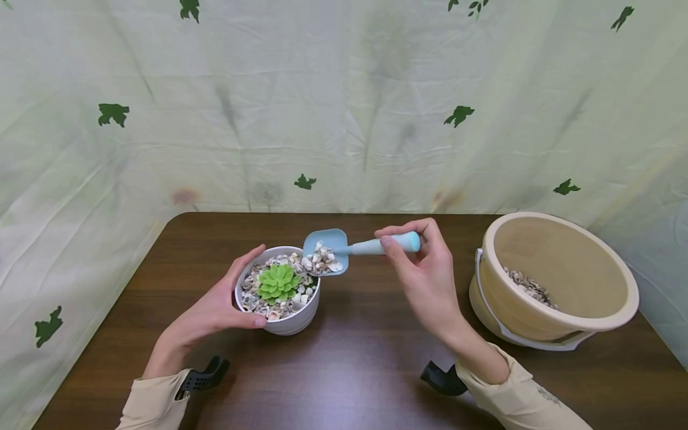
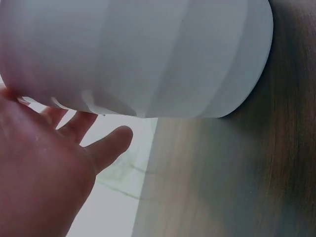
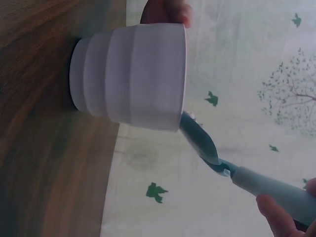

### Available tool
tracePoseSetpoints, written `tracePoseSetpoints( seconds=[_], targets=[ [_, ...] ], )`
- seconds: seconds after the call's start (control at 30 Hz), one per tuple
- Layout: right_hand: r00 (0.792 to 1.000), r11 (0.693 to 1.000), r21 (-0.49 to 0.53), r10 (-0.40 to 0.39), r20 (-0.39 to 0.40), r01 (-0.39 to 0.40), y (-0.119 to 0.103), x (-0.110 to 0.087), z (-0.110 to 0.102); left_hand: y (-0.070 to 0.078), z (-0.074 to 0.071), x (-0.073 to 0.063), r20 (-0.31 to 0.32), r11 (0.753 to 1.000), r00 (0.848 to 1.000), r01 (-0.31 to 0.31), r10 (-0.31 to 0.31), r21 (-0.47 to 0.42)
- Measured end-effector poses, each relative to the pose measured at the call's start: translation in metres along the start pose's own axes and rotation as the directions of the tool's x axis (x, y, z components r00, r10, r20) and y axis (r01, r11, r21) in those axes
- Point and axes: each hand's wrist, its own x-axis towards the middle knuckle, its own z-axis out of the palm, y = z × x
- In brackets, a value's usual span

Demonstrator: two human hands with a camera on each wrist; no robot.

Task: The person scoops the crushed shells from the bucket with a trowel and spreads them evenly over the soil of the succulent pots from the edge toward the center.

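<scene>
A white ribbed flower pot (image 1: 294, 322) stands on the table, holding a green succulent (image 1: 278, 283) amid small shells and stones. My left hand (image 1: 217, 307) grips the pot from the left, thumb along the near rim and index finger at the far side. In the left wrist view, the other fingers (image 2: 111, 148) lie by the pot wall. My right hand (image 1: 424, 275) holds a light blue trowel (image 1: 371, 246) by its handle, thumb on top. The trowel's blade, loaded with shells (image 1: 322, 260), overlaps the pot's right rim and tilts toward it in the right wrist view.
To the right stands a large beige bucket (image 1: 553, 245) with a white handle and more shells (image 1: 529, 286) inside. The dark wooden table (image 1: 344, 370) ends at a pale curtain (image 1: 344, 119) with green leaf prints. Black straps (image 1: 204, 375) sit at both wrists.
</scene>
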Motion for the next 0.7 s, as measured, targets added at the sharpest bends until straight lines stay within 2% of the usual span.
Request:
tracePoseSetpoints(
  seconds=[0.13, 0.47, 0.7],
  targets=[
    [1.0, 1.0, 0.005, 0.01, 0.002, -0.01, 0.0029, -0.0005, 0.0021, 0.0005, 0.0012, -0.0003, -0.004, 1.0, 1.0, -0.015, 0.015, 0.024],
    [1.0, 1.0, -0.013, -0.001, -0.009, 0.001, 0.0002, -0.0006, 0.001, 0.0018, -0.0006, -0.0015, 0.041, 0.997, 0.999, 0.027, -0.024, -0.074],
    [1.0, 1.0, -0.021, 0.003, -0.025, -0.004, -0.0018, -0.002, -0.003, 0.0002, -0.0005, -0.001, 0.027, 0.997, 0.999, 0.02, -0.018, -0.069]
  ],
)
